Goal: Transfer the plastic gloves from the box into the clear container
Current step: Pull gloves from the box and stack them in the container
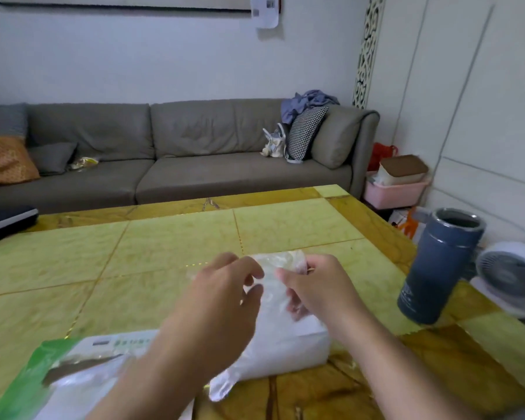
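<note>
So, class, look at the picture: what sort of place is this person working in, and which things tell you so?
Most likely a home living room. A long grey sofa with cushions lines the wall, a low yellow-green tiled table stands in front of it, and a small white fan sits on the floor.

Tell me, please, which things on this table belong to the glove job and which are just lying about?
Job:
- plastic gloves, thin sheet gripped by left hand and right hand
- green-and-white glove box, opened, near edge
- white stack under the hands

Lying about:
- grey tumbler, lid off
- dark flat item, far left
- white fan, beyond the table
</note>
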Available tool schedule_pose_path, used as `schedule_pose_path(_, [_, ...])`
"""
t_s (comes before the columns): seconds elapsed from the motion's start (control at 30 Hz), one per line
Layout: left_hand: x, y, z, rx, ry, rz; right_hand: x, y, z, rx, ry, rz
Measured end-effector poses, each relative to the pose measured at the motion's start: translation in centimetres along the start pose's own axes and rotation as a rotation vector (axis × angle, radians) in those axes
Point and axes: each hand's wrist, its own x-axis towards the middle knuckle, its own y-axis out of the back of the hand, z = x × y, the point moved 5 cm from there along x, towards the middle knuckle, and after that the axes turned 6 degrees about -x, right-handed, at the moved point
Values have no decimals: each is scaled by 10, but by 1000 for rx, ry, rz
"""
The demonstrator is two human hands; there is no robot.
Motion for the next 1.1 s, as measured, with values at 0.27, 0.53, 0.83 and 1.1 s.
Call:
schedule_pose_path(0.27, [3,-68,-38,206,260,-460,7,16,8,-563,116,132])
schedule_pose_path(0.53, [15,-76,-40,269,365,-739,-1,15,1,-912,106,123])
schedule_pose_path(0.83, [22,-86,-38,287,339,-650,-27,-23,-22,-918,301,-190])
schedule_pose_path(1.1, [21,-60,-26,489,171,-543,-3,-40,2,-1142,81,-450])
